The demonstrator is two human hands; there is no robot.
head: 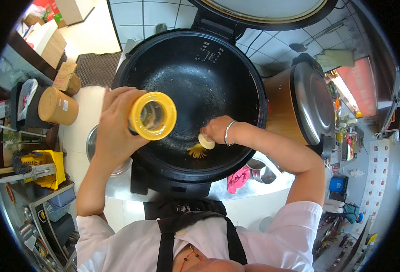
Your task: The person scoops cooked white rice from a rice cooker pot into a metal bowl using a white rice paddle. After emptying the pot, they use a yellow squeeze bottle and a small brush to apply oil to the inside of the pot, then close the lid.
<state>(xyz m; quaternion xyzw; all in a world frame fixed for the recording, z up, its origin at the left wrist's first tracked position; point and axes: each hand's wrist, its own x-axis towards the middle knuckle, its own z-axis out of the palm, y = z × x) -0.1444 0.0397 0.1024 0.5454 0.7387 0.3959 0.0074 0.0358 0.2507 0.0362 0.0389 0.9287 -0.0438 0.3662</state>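
A large round cooker with a dark inner pot (193, 95) stands before me, its lid (268, 10) raised at the back. My left hand (118, 119) grips a clear jar with a yellow rim (167, 126) over the pot's left side. Inside the pot, near its front right, my right hand (218, 131) holds a brush by its pale round top (206, 142); yellow bristles (197, 151) point at the pot wall. Whitish residue marks the pot's bottom and side. A silver bangle circles my right wrist. The jar's contents cannot be told.
Right of the pot stands another cooker with a closed metal lid (314, 102). A pink cloth (238, 179) and metal containers (264, 174) lie at the counter's front right. A metal bowl (91, 142) is behind my left forearm. A tan bucket (58, 105) stands at left; a person (351, 212) is far right.
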